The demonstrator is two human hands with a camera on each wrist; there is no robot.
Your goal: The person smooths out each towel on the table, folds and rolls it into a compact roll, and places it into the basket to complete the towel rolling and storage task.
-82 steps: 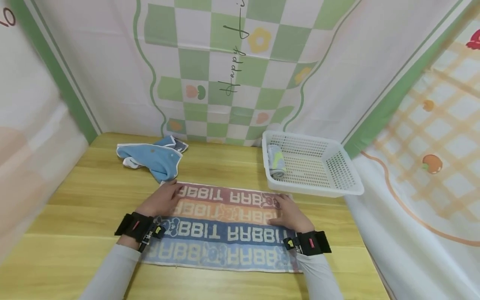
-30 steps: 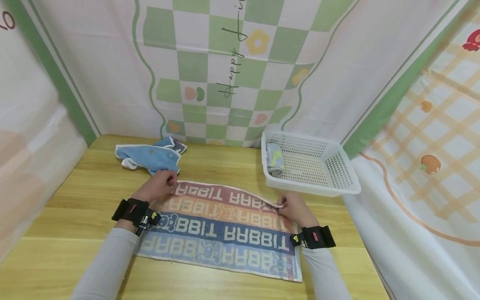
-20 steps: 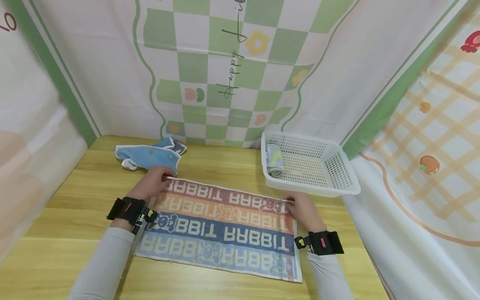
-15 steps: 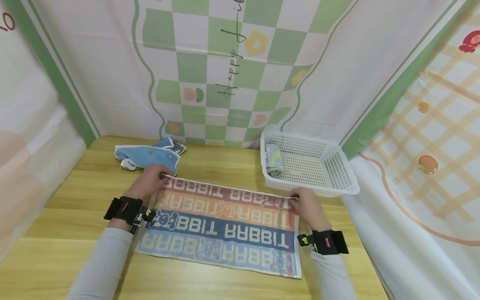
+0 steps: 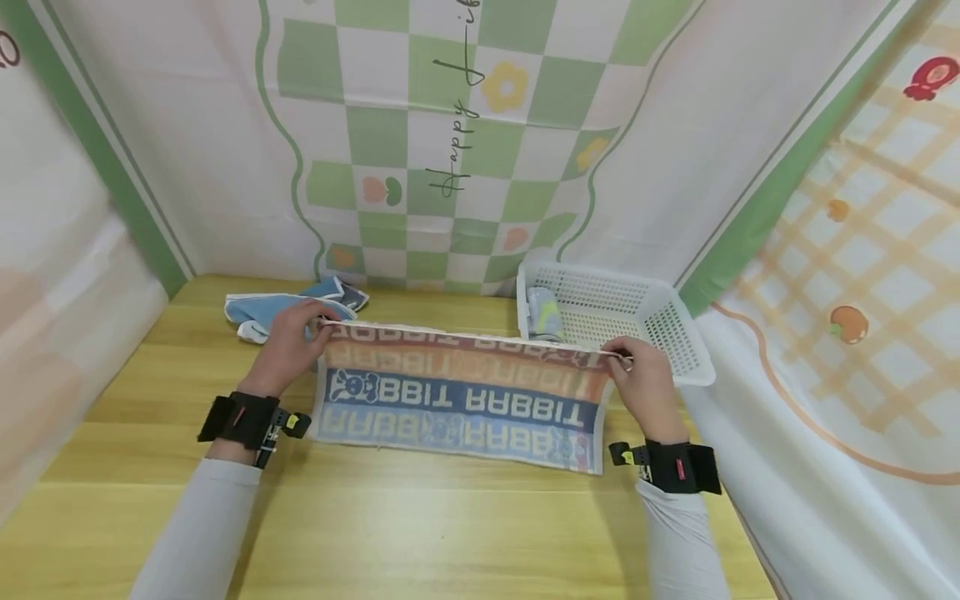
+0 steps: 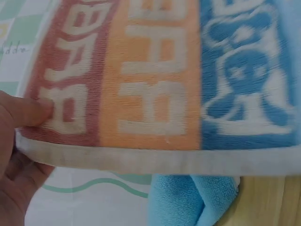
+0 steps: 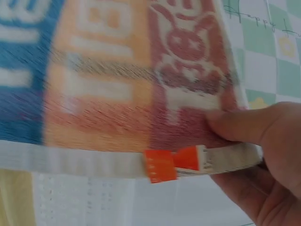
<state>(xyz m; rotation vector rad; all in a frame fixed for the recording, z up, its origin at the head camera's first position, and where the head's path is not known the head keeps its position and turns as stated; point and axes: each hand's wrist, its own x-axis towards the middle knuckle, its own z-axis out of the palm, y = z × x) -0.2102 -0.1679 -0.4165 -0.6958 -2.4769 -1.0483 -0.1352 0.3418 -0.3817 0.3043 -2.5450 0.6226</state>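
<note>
Left hand [image 5: 288, 348], right hand [image 5: 645, 387]: both pinching striped towel [image 5: 457, 396].

striped towel [image 5: 457, 396] in maroon, orange and blues, white basket [image 5: 672, 337], green-and-white checked backdrop [image 5: 431, 142]

A towel [image 5: 457, 396] striped red, orange, dark blue and light blue, with pale lettering, stretches from the left hand [image 5: 288, 346] to the right hand [image 5: 647, 387], draping below both; an orange tag [image 7: 162, 165] marks its edge beside the right.
</note>
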